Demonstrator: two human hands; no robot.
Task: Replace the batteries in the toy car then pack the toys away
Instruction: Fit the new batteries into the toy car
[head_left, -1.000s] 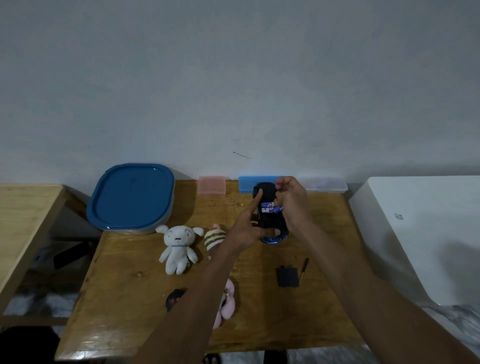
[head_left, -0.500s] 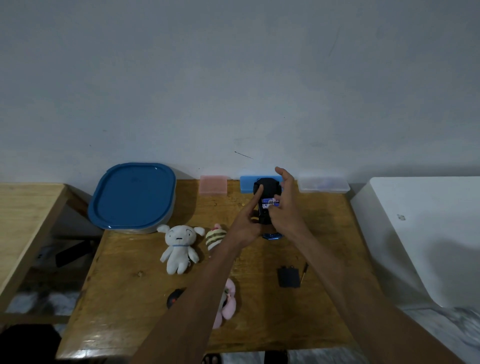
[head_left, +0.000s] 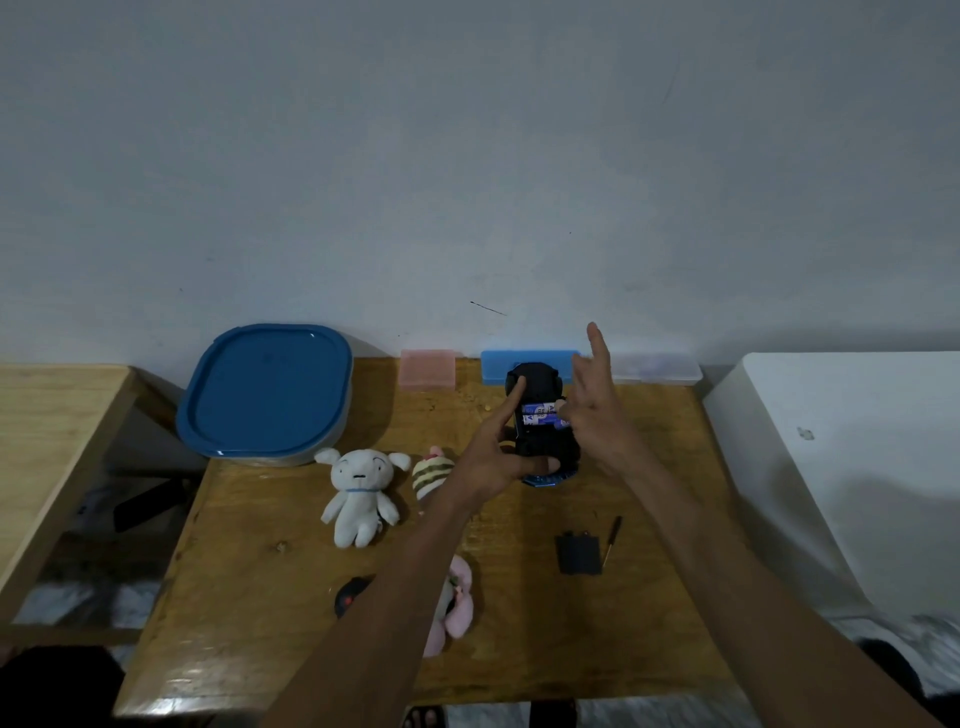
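The black toy car (head_left: 540, 441) is held upside down above the far middle of the wooden table (head_left: 260, 623), its battery bay uncovered with blue-and-white batteries (head_left: 540, 414) showing. My left hand (head_left: 498, 452) grips the car from the left and below. My right hand (head_left: 597, 415) is at the car's right side, thumb pressing on the batteries, other fingers spread upward. The black battery cover (head_left: 577, 553) and a small screwdriver (head_left: 611, 540) lie on the table nearer to me.
A blue-lidded container (head_left: 267, 392) stands at the far left. A white plush (head_left: 358, 493), a striped plush (head_left: 432, 470), a pink plush (head_left: 457, 603) and a small black-and-red toy (head_left: 348, 597) lie on the table. Pink (head_left: 427, 369), blue (head_left: 498, 364) and clear (head_left: 657, 368) boxes line the wall.
My right hand's fingers have lifted off the car and spread upward, leaving only the thumb on the batteries. My left hand keeps holding the car in about the same place.
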